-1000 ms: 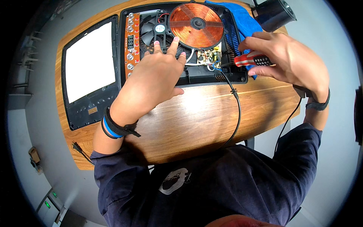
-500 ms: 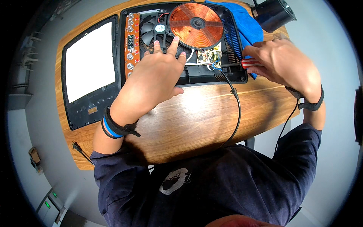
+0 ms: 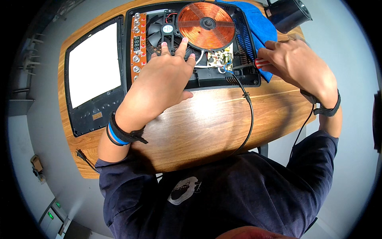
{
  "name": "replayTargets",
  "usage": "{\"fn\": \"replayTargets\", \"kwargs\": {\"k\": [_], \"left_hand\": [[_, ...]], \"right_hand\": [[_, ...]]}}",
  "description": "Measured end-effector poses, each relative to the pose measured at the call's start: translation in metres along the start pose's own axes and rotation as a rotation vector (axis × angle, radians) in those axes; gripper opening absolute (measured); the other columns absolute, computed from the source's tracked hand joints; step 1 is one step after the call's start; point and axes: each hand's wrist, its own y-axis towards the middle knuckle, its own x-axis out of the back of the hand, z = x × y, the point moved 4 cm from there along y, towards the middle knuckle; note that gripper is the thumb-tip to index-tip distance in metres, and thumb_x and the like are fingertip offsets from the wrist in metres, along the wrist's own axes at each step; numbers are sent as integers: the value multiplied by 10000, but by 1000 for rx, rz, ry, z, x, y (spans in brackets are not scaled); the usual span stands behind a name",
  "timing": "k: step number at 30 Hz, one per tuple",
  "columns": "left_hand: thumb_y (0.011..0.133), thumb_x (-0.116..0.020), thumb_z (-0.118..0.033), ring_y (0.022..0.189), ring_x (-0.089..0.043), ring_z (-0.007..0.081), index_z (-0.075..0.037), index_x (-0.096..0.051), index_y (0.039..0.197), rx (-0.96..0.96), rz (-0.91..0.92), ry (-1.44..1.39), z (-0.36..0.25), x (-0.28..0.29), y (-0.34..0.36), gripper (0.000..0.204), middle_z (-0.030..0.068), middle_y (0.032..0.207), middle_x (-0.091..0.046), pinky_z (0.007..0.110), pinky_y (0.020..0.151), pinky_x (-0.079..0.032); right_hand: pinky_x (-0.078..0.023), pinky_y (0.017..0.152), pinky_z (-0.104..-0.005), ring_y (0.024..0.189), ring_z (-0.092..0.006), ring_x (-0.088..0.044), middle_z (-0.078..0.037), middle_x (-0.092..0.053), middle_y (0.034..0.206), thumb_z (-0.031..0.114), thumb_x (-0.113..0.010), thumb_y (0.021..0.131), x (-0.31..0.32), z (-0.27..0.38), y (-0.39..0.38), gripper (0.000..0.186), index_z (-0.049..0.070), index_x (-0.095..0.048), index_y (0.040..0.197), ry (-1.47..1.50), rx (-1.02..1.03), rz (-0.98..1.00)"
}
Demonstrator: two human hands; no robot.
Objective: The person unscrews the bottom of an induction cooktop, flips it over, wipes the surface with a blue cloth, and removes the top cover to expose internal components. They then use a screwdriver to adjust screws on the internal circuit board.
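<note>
An opened induction cooker [image 3: 205, 81] lies on the table, its round copper coil [image 3: 195, 30], fan [image 3: 155, 32] and small circuit board [image 3: 213, 59] exposed. My left hand [image 3: 161, 83] spreads its fingers over the fan area, the fingertips at the coil's lower left edge. In my right hand [image 3: 300, 65] is a screwdriver [image 3: 260, 63] with a red and white striped handle. Its shaft points left across the casing's right edge toward the blue wires beside the board; the fingers partly cover the handle, and the tip's exact contact is hard to make out.
Left of the cooker lies its black-framed top panel [image 3: 89, 113] with a white face. A blue cloth [image 3: 258, 26] and a black jug-like vessel [image 3: 287, 16] sit at the right rear. The black power cord [image 3: 251, 115] runs over the wooden table [image 3: 191, 127]; its plug [image 3: 81, 154] rests at left.
My right hand has shifted slightly, its fingers changing position on the screwdriver handle, and the handle sits a little higher. My left hand stays in place.
</note>
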Motion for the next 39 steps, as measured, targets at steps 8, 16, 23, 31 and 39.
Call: {"fn": "replayTargets", "kwargs": {"k": [8,16,23,31,39], "left_hand": [[850,-925,-438,1454,-542,589,-22,-601,1572,1,2,-8,1,-3,0,894,287,1749,-394,529,1194,-530],[849,-927,-439,1450,-547,591,-21,-608,1565,-2,0,-2,0,0,0,888,287,1749,-394,527,1171,-546],[850,-916,-476,1450,-552,583,-12,-604,1562,-14,17,-20,3,3,-1,906,285,1733,-422,533,1145,-556],[906,-876,-396,1350,-686,350,-126,-698,1474,-62,-297,-224,5,18,7,653,126,1542,-677,487,1067,-579],[888,-888,-216,993,-783,320,-93,-748,1187,-127,-480,-410,0,21,16,352,109,1125,-802,432,851,-605]], "right_hand": [[-612,802,-429,910,-343,-765,-142,-751,968,286,-675,1080,2,0,-2,269,39,-756,1147,16,2,7],[-614,823,-442,945,-350,-762,-140,-758,1042,279,-682,1069,3,-3,-6,258,51,-743,1172,51,8,-5],[-607,812,-468,952,-366,-754,-140,-736,1062,232,-687,1067,14,-13,-11,203,39,-685,1131,81,-50,-53],[-596,778,-480,929,-374,-739,-129,-722,1103,217,-705,1058,16,-1,-5,241,61,-625,1222,197,-36,-71],[-570,793,-516,961,-445,-707,-172,-687,1104,254,-663,1086,15,4,-1,249,39,-590,1189,331,14,-108]]}}
